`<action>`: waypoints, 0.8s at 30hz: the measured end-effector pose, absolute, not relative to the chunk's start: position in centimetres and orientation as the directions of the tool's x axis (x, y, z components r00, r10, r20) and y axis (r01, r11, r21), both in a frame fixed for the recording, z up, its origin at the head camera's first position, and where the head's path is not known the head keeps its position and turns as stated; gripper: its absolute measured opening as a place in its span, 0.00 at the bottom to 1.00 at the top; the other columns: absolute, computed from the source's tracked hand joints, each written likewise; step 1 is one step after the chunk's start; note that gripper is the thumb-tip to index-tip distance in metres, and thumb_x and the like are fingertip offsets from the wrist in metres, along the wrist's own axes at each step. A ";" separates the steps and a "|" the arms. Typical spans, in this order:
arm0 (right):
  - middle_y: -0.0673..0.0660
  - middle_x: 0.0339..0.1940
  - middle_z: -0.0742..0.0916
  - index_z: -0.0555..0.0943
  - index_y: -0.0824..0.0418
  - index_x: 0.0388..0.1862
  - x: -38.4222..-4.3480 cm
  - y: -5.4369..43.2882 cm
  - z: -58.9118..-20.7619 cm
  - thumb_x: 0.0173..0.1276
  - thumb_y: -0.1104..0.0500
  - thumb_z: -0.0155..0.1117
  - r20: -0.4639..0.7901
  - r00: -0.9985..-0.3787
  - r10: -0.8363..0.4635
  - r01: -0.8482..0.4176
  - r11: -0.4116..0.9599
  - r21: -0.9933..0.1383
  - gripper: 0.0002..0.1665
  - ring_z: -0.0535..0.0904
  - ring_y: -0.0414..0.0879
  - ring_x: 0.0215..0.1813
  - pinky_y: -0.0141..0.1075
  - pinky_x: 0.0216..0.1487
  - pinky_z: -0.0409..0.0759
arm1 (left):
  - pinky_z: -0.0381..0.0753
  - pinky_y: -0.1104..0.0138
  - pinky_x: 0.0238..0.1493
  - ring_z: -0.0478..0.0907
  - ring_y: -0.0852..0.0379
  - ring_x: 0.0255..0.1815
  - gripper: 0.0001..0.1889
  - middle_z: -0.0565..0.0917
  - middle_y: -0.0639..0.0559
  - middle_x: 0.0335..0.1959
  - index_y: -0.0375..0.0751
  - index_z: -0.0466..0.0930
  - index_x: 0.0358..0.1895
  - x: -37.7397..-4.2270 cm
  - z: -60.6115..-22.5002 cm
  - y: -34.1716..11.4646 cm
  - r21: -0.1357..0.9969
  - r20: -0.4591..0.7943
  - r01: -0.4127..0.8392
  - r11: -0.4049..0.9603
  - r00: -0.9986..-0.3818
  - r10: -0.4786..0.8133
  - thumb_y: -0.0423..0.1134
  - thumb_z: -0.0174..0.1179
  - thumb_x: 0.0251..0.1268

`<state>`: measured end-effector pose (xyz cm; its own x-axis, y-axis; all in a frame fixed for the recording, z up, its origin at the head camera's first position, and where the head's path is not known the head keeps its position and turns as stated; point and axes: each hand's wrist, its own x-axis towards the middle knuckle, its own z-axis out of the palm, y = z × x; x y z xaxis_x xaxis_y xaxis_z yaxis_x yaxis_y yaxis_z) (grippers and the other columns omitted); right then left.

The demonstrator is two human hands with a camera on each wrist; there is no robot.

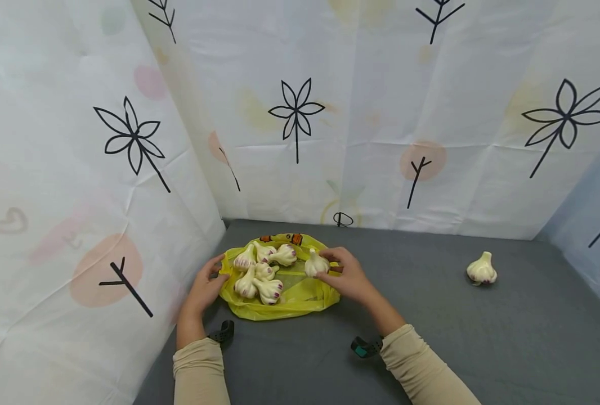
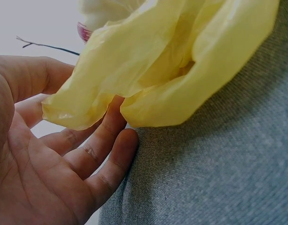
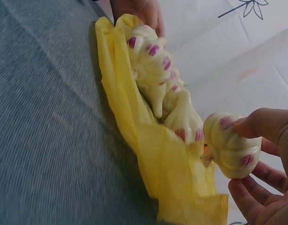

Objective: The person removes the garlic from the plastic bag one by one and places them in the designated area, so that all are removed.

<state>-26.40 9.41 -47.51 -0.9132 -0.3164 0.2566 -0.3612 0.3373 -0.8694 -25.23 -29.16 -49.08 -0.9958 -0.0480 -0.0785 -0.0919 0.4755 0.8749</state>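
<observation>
In the head view, a yellow plastic bag (image 1: 300, 306) lies spread wide on the table with several garlic bulbs (image 1: 270, 291) in its left part. My left hand (image 1: 204, 289) holds the bag's left rim between thumb and fingers; the left wrist view shows the yellow plastic (image 2: 134, 61) partly covering those fingers. Over the bag's right side, my right hand (image 1: 348, 275) pinches one garlic bulb (image 1: 316, 263) with its neck pointing up. Purple patches mark this held bulb (image 3: 233, 145) in the right wrist view, beside the bag's folded edge.
Another garlic bulb (image 1: 481, 269) stands apart on the grey table (image 1: 421, 315) at the right. White cloth walls (image 1: 371, 112) with drawn plants rise behind the table and along its left and right sides.
</observation>
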 end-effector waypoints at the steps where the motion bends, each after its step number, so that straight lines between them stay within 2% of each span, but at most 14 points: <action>1: 0.63 0.65 0.80 0.81 0.61 0.68 -26.4 9.7 -47.6 0.70 0.61 0.77 0.263 -0.912 -0.314 -0.366 0.338 -0.867 0.29 0.81 0.60 0.65 0.56 0.65 0.83 | 0.74 0.40 0.69 0.67 0.28 0.76 0.33 0.64 0.26 0.78 0.46 0.58 0.86 -25.2 -49.1 -29.2 0.874 -0.078 -0.089 0.478 -0.996 -0.044 0.38 0.53 0.82; 15: 0.64 0.61 0.81 0.81 0.61 0.67 -25.7 13.1 -48.3 0.70 0.60 0.77 0.311 -0.908 -0.280 -0.399 0.361 -0.843 0.28 0.82 0.61 0.63 0.56 0.63 0.84 | 0.75 0.43 0.67 0.68 0.29 0.76 0.33 0.66 0.26 0.78 0.43 0.58 0.85 -24.8 -48.7 -29.3 0.871 -0.071 -0.080 0.484 -0.997 -0.037 0.37 0.54 0.82; 24: 0.65 0.61 0.82 0.81 0.64 0.67 -25.0 15.6 -48.4 0.70 0.62 0.76 0.330 -0.916 -0.227 -0.396 0.387 -0.832 0.28 0.81 0.63 0.63 0.55 0.63 0.84 | 0.75 0.45 0.67 0.69 0.30 0.76 0.33 0.65 0.28 0.79 0.46 0.58 0.85 -25.1 -49.3 -29.4 0.873 -0.073 -0.088 0.480 -0.996 -0.048 0.38 0.54 0.82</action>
